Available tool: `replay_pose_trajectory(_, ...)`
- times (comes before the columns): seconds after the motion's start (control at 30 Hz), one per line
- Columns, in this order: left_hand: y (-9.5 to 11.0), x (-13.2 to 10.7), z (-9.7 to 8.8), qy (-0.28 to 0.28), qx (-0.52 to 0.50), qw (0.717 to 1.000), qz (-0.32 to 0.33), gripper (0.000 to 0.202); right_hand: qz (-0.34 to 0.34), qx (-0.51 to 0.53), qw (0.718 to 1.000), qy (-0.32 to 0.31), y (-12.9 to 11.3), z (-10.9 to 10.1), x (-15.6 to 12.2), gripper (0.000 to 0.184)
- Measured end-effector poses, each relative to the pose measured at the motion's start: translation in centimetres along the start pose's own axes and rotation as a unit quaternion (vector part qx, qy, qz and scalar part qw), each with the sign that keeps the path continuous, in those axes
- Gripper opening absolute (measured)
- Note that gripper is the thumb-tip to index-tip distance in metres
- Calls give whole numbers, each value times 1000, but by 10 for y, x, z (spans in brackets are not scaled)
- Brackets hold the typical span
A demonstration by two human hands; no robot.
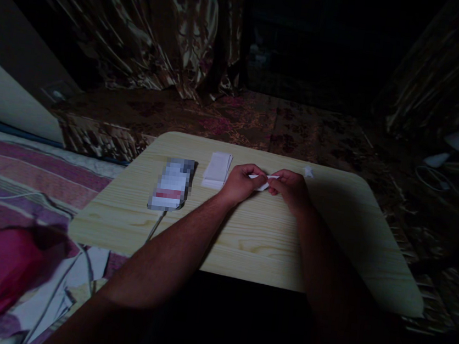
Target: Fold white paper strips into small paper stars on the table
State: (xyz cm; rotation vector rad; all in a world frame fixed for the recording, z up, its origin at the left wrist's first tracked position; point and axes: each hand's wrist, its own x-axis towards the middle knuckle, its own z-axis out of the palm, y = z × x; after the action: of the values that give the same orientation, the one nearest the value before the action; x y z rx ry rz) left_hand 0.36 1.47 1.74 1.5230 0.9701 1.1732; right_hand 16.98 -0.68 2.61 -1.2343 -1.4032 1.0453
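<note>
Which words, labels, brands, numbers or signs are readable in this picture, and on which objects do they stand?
None can be read.
Corded device: pixelated, illegible.
White paper stack: no readable text.
Held white piece: too small to tell.
Small white shape: no readable text.

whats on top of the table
A pixelated object, a cable, white sheets and a small white piece; white paper is held over the table. Anything under the forearms is hidden.

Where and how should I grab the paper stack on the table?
Probably pinch the paper stack by its left edge, from the left: it lies flat, and the left hand sits close at its right. Its near end looks uneven, so gripping there might miss sheets.
</note>
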Motion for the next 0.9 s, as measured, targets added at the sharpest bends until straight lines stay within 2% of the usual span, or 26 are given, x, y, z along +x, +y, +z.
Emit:
replay_pose_trajectory(0.63,-5,1,2,13,-31,999,0,19,11,1,1000,22,-7,1,-2,20)
replay_pose_trajectory(0.9,-5,1,1,-7,-24,1000,-7,19,-14,-33,999,22,-4,-1,-2,22)
